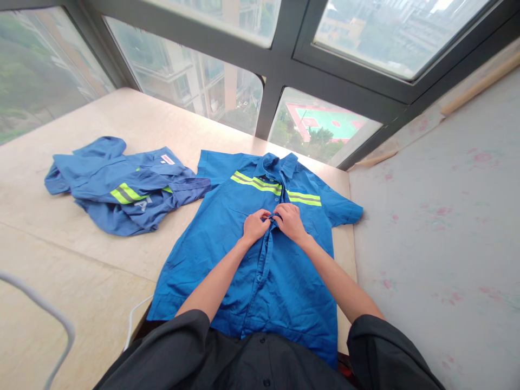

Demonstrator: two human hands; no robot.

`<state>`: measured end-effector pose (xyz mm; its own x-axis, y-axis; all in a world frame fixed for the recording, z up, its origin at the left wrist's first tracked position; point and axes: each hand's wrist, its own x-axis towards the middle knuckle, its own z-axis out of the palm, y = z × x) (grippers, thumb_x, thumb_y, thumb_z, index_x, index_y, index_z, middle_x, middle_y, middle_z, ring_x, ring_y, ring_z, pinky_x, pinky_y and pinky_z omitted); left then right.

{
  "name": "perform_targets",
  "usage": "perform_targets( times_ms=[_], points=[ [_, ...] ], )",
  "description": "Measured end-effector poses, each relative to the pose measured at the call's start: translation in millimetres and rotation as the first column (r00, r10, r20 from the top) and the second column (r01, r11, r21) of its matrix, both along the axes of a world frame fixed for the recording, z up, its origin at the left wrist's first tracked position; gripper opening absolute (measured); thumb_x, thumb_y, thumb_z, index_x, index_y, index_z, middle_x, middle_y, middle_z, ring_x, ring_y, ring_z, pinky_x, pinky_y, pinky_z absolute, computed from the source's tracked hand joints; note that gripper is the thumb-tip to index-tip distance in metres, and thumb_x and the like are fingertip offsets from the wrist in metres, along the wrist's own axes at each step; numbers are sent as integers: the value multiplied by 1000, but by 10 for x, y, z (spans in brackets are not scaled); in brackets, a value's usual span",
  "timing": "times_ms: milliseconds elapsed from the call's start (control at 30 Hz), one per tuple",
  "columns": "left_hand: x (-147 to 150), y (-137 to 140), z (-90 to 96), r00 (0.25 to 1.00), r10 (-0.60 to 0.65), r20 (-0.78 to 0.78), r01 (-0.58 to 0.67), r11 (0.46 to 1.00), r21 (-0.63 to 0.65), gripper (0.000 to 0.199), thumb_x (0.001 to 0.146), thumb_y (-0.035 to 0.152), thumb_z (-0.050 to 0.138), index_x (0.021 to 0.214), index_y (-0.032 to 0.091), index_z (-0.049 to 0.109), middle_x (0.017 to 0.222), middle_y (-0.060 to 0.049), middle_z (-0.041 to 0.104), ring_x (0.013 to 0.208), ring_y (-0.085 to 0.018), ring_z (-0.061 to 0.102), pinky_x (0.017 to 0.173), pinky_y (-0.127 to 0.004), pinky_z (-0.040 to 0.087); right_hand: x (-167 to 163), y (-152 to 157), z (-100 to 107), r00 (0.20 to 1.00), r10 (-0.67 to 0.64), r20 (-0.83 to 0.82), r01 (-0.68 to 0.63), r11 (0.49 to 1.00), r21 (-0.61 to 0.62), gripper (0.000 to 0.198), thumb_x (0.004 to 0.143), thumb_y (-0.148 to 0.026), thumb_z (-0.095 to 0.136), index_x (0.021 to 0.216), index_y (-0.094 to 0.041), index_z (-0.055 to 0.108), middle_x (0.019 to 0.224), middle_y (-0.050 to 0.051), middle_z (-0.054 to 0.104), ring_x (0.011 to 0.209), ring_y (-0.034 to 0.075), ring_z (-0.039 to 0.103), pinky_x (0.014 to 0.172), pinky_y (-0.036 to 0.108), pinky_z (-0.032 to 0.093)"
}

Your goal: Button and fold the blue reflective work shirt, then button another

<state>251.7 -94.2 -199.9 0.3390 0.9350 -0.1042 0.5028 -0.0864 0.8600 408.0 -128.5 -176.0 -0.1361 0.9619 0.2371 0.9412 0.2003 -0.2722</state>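
A blue short-sleeved work shirt (300, 271) with yellow-green and grey reflective bands lies spread front side up, its collar toward the window. At mid-chest, my left hand (255, 225) pinches one edge of the front placket. Close beside it, my right hand (289, 221) has its fingers closed on the placket's other edge. Dark cloth is bunched between the fingertips, and whether a button is held there cannot be made out. Below the hands the placket runs down with buttons showing. Above them the front parts slightly near the collar.
Left of the shirt lies a second, crumpled blue work shirt (122, 184) with reflective bands, touching the first one's sleeve. A white cable (60, 317) curves at the lower left. Grey-framed windows (280, 59) stand behind the pale surface (134, 116); a patterned wall (439, 227) bounds the right.
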Motion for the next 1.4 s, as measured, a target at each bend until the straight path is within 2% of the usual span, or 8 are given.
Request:
perform_targets(
  times_ms=[100, 200, 400, 600, 900, 1033, 1167, 1400],
  points=[
    [-8, 77, 18, 999, -42, -1, 42, 998, -44, 29, 78, 17, 62, 104, 24, 74, 94, 1, 77, 93, -17, 71, 85, -24, 52, -41, -74, 12, 998, -58, -20, 59, 995, 86, 10, 92, -19, 56, 97, -21, 64, 117, 11, 65, 112, 27, 51, 96, 40, 32],
    [-20, 126, 43, 996, -85, -3, 85, 993, -84, 28, 77, 19, 63, 101, 23, 76, 92, 0, 78, 85, -17, 72, 80, -24, 53, -79, -119, -9, 996, -88, -14, 89, 989, 117, 9, 93, -20, 56, 97, -21, 64, 112, 11, 63, 108, 28, 50, 93, 42, 33],
    [-39, 139, 102, 992, -126, 20, 127, 981, -148, 27, 77, 19, 59, 97, 23, 77, 88, 1, 77, 66, -14, 69, 72, -23, 54, -116, -161, -53, 993, -81, 89, 73, 993, 90, 25, 98, -21, 46, 83, -22, 66, 93, 10, 61, 92, 26, 48, 82, 40, 32],
    [-22, 165, 91, 991, -128, 33, 132, 970, -206, 22, 76, 25, 61, 91, 22, 76, 78, 3, 75, 53, -12, 65, 64, -22, 52, -104, -188, -29, 984, -41, 173, 36, 999, 32, 25, 96, -29, 53, 78, -21, 68, 79, 9, 59, 82, 24, 48, 72, 37, 31],
    [1, 234, 29, 987, -158, 17, 157, 953, -259, 25, 78, 25, 55, 91, 20, 76, 69, 1, 73, 53, -13, 65, 58, -21, 49, -172, -222, -17, 978, -89, 189, 82, 996, 40, 19, 93, -30, 60, 81, -22, 72, 82, 11, 63, 85, 25, 50, 70, 37, 32],
    [7, 260, 10, 984, -177, 8, 173, 947, -272, 25, 78, 24, 54, 92, 18, 75, 67, 1, 72, 51, -12, 65, 55, -21, 48, -173, -186, -68, 984, -136, 114, 138, 990, -16, 17, 91, -31, 62, 83, -22, 73, 84, 10, 64, 85, 25, 52, 71, 37, 34],
    [-2, 226, 63, 986, -166, -22, 157, 960, -230, 23, 80, 30, 56, 88, 19, 75, 68, 0, 72, 51, -12, 63, 57, -22, 48, -140, -145, -145, 985, -172, 18, 173, 981, -84, 14, 90, -29, 62, 83, -21, 71, 86, 9, 65, 85, 25, 54, 72, 36, 37],
    [10, 141, 119, 994, -87, -72, 80, 992, -96, 18, 81, 29, 61, 84, 22, 77, 83, -3, 76, 79, -17, 69, 72, -24, 48, -138, -161, -197, 981, -185, -62, 183, 982, -39, 9, 86, -26, 63, 82, -20, 69, 84, 7, 65, 83, 23, 55, 74, 35, 38]
  ],
)
